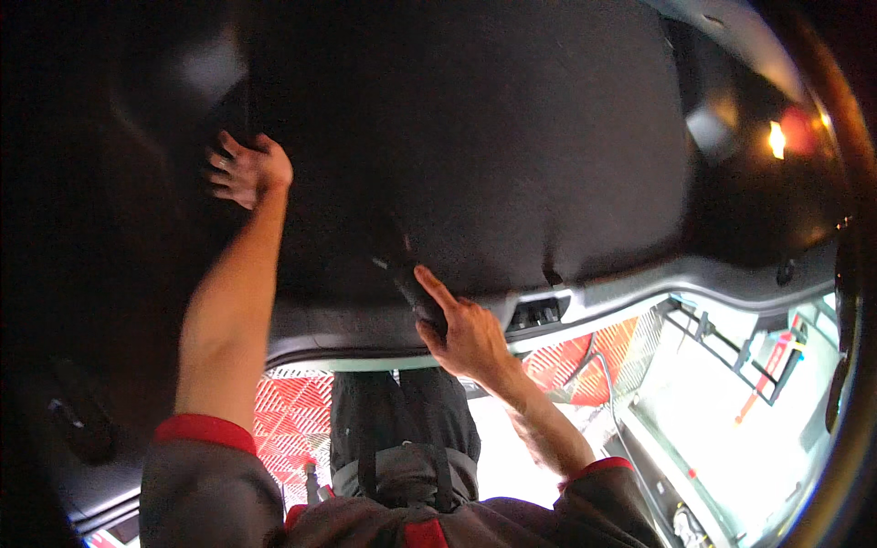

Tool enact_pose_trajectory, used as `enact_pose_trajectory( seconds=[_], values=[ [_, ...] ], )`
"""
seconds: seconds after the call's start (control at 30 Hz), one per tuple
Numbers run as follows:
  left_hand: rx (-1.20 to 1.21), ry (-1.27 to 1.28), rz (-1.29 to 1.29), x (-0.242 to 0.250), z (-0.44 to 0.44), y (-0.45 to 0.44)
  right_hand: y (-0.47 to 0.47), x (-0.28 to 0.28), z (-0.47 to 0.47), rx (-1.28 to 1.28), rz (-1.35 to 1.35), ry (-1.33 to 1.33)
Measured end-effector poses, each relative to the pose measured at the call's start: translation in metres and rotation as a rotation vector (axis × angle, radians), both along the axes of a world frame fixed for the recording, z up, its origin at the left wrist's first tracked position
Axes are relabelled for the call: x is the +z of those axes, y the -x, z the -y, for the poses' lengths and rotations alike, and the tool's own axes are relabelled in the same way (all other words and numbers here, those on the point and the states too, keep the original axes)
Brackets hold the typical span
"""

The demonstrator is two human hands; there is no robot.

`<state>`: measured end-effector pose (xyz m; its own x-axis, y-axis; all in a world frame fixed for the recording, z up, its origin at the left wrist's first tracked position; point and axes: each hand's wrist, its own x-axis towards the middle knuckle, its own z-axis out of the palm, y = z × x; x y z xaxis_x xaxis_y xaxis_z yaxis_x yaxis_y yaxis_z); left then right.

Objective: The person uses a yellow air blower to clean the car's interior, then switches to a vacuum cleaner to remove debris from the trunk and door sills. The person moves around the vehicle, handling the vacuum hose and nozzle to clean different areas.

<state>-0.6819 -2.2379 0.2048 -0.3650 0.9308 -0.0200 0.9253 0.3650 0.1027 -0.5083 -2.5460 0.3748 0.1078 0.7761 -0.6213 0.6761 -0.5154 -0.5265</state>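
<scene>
Before me lies the dark, flat floor of a car's cargo area [479, 157]. My right hand [473, 329] grips a black handheld tool [414, 288], perhaps a vacuum nozzle, its index finger stretched along the body; the tool's front end is hard to make out against the dark floor. My left hand [250, 168] reaches farther in on the left, by the dark side trim, fingers spread and slightly blurred, with no object visible in it. The latch recess [538, 312] in the rear sill is just right of my right hand.
The plastic rear sill [630, 284] curves between me and the cargo floor. Below are red and grey grid floor tiles [291, 411]. A cable or hose [610, 383] hangs at the right, beside a black metal frame [726, 349]. A lit lamp [776, 140] shows upper right.
</scene>
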Motion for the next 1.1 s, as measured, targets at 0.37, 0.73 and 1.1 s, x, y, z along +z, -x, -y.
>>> enact_pose_trajectory(
  seconds=[0.37,0.73,1.1],
  values=[
    [-0.157,-0.06,0.089,-0.02,-0.004,0.022,-0.055,0.002,0.162,-0.4,0.182,-0.023],
    [-0.542,-0.06,0.125,-0.008,0.012,-0.055,-0.066,-0.009,0.176,-0.512,0.214,0.034],
    [-0.283,0.062,0.041,0.008,0.021,-0.142,-0.115,-0.025,-0.019,-0.327,0.099,0.046]
  ],
)
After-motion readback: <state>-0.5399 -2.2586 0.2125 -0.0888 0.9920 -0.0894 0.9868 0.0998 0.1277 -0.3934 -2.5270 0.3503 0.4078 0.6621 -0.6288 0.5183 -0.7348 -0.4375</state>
